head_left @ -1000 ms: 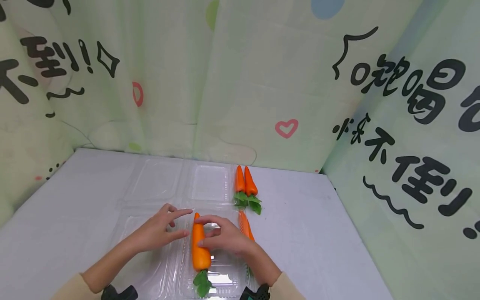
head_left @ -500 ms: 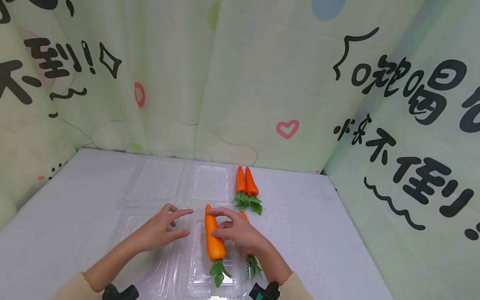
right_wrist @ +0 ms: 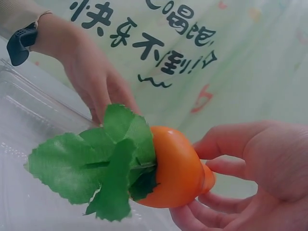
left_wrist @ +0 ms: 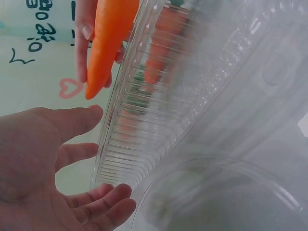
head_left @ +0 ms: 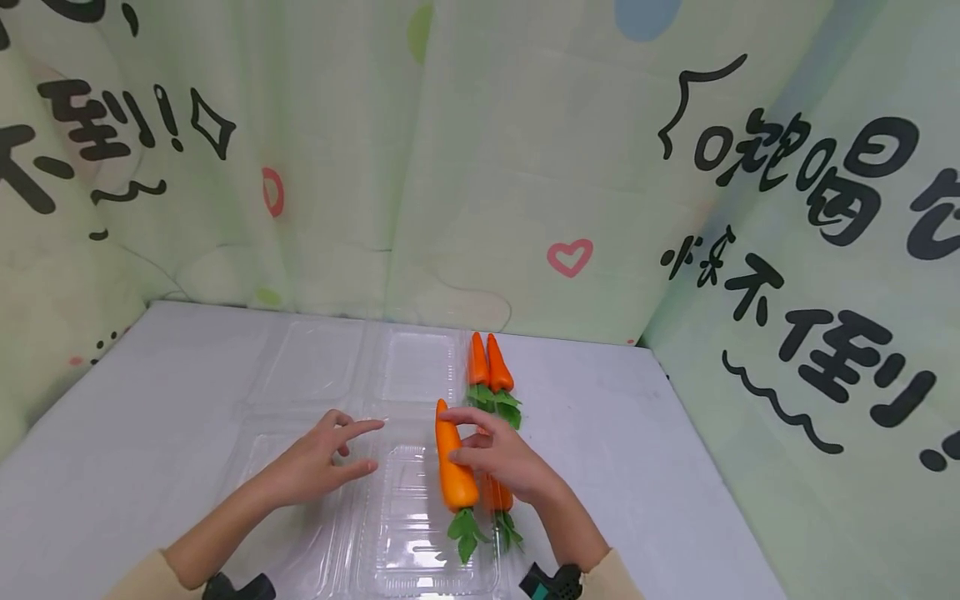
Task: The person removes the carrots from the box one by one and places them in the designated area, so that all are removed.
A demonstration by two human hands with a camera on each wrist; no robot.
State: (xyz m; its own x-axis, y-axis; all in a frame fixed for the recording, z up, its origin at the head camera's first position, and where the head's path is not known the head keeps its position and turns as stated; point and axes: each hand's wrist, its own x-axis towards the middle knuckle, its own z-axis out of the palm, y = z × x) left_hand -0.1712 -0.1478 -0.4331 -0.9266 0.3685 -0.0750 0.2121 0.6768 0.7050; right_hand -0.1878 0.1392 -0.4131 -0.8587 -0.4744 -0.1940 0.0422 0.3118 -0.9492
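Observation:
My right hand (head_left: 498, 450) pinches an orange carrot (head_left: 453, 467) with green leaves, tip pointing away, over the right side of a clear plastic container (head_left: 405, 542). In the right wrist view the thumb and fingers hold the carrot (right_wrist: 178, 166) from the side, its leaves (right_wrist: 96, 163) toward the camera. My left hand (head_left: 330, 458) holds nothing; its fingers are spread over the container's left part. The left wrist view shows that left hand (left_wrist: 72, 168) beside the container wall, below the carrot's tip. Another carrot (head_left: 498, 493) lies along the container's right side, partly hidden by my right hand.
Two more carrots (head_left: 487, 367) lie side by side at the back, right of the open container's clear lid (head_left: 420, 367). The white table (head_left: 615, 467) runs back to a printed curtain (head_left: 480, 167), with another curtain side at the right.
The right hand has carried the carrot to the right and a little away, from the container's middle toward its right wall. My left hand has stayed in place.

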